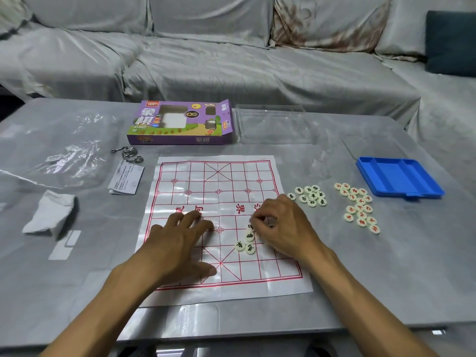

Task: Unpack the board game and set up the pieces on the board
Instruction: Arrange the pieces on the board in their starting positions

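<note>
Both my hands rest on the paper board (219, 191): my left hand (180, 243) lies flat with fingers spread, my right hand (280, 225) curls, pinching a cream piece (250, 226). Three black-lettered pieces (246, 242) cluster beside it.

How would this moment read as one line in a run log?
stage: placing pieces | left hand: flat on red-lined paper board | right hand: pinching black-lettered cream disc | red-lettered discs: beside board
</note>
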Demonstrator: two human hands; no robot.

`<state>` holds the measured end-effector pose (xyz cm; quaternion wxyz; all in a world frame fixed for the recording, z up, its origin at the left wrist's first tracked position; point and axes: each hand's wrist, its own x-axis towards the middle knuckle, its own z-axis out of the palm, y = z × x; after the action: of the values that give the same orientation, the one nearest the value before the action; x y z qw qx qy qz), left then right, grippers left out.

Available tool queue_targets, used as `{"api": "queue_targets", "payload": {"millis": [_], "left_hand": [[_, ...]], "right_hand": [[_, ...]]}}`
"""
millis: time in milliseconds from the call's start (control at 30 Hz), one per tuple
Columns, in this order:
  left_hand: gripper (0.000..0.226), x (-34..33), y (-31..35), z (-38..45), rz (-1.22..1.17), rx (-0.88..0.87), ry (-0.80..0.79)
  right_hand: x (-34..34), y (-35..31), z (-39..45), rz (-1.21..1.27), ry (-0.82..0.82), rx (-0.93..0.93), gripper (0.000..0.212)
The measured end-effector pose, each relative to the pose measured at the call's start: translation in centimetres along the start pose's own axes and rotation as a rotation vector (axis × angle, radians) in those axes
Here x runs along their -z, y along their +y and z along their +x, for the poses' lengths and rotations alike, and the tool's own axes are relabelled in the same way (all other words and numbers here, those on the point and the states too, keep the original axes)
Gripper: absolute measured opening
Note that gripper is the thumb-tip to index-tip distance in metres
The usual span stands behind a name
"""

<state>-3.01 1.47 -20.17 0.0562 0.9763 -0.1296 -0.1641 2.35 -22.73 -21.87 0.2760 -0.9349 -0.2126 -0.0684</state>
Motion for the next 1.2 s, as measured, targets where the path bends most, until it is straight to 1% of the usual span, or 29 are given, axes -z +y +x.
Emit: {"api": "queue_targets", "payload": {"millis": [67, 100, 167, 233, 333, 467, 533, 567, 633, 667, 733, 800, 867, 900, 933, 967, 1000, 1033, 1067, 1100, 1133, 1167, 1200], "left_hand": [[0.083, 0.0, 0.0, 0.0, -0.002, -0.001, 0.003], [0.083, 0.0, 0.0, 0.0, -0.004, 0.0, 0.002], [0.083, 0.0, 0.0, 0.0, -0.007, 0.002, 0.0], [0.084, 0.0, 0.0, 0.0, -0.009, 0.002, -0.001], [0.084, 0.0, 0.0, -0.1, -0.015, 0.004, 0.001], [0.085, 0.0, 0.0, 0.0, -0.015, 0.008, -0.001], [0.084, 0.0, -0.1, -0.1, -0.02, 0.008, 0.001], [0.084, 0.0, 0.0, -0.1, -0.021, 0.007, 0.003], [0.083, 0.2, 0.1, -0.2, -0.02, 0.007, 0.008], [0.082, 0.3, 0.2, -0.2, -0.02, 0.009, 0.012], [0.082, 0.4, 0.3, -0.2, -0.017, 0.012, 0.011], [0.083, 0.3, 0.2, -0.1, -0.01, 0.012, 0.002], [0.084, 0.1, 0.1, 0.0, -0.011, 0.015, -0.007], [0.083, 0.0, 0.0, 0.0, -0.012, 0.013, -0.007], [0.083, 0.0, -0.1, 0.0, -0.013, 0.012, -0.005], [0.083, -0.1, -0.1, 0.0, -0.011, 0.008, -0.001], [0.084, -0.1, -0.1, 0.0, -0.008, 0.006, 0.0], [0.084, -0.1, -0.1, 0.0, -0.008, 0.006, 0.0], [0.084, -0.1, -0.1, 0.0, -0.01, 0.005, -0.001], [0.084, -0.1, -0.1, 0.0, -0.007, 0.005, -0.003], [0.084, -0.1, -0.1, 0.0, -0.003, 0.004, -0.004], [0.084, -0.1, -0.1, 0.0, 0.0, 0.004, -0.004], [0.084, -0.1, -0.1, 0.0, 0.001, 0.003, -0.004]], "right_hand": [[0.7, 0.8, 0.5, -0.068, 0.153, -0.095, 0.017], [1.1, 1.3, 0.8, -0.147, 0.174, -0.148, 0.02], [1.5, 2.5, 1.0, -0.274, 0.096, -0.221, 0.021], [1.4, 3.3, 0.8, -0.29, 0.019, -0.216, 0.02], [1.4, 3.9, 0.8, -0.222, 0.048, -0.198, 0.021], [1.7, 4.2, 0.9, -0.185, 0.062, -0.292, 0.02], [1.8, 3.7, 0.8, -0.18, 0.127, -0.299, 0.016], [1.9, 2.9, 0.8, -0.156, 0.19, -0.267, 0.014], [1.7, 0.6, 0.8, -0.074, 0.307, -0.129, 0.018], [1.3, -0.9, 0.6, -0.038, 0.325, -0.049, 0.018], [-0.2, -3.6, 0.0, -0.077, 0.271, 0.092, 0.013], [-2.0, -4.8, -0.8, -0.198, 0.115, 0.175, 0.009], [-2.5, -4.6, -0.9, -0.247, -0.034, 0.19, 0.015], [-2.0, -4.1, -0.6, -0.22, -0.063, 0.168, 0.02], [-1.2, -3.6, 0.0, -0.155, -0.036, 0.14, 0.024], [-0.3, -2.9, 0.4, -0.096, 0.041, 0.091, 0.025], [0.9, -1.8, 0.9, -0.073, 0.138, 0.002, 0.023], [2.0, -0.2, 1.2, -0.096, 0.22, -0.114, 0.021], [3.0, 1.4, 1.4, -0.164, 0.264, -0.237, 0.019], [3.8, 3.0, 1.3, -0.246, 0.26, -0.346, 0.019], [4.2, 4.4, 1.0, -0.311, 0.218, -0.428, 0.02], [4.2, 5.3, 0.7, -0.349, 0.169, -0.475, 0.02], [4.1, 5.9, 0.3, -0.368, 0.135, -0.484, 0.019]]}}
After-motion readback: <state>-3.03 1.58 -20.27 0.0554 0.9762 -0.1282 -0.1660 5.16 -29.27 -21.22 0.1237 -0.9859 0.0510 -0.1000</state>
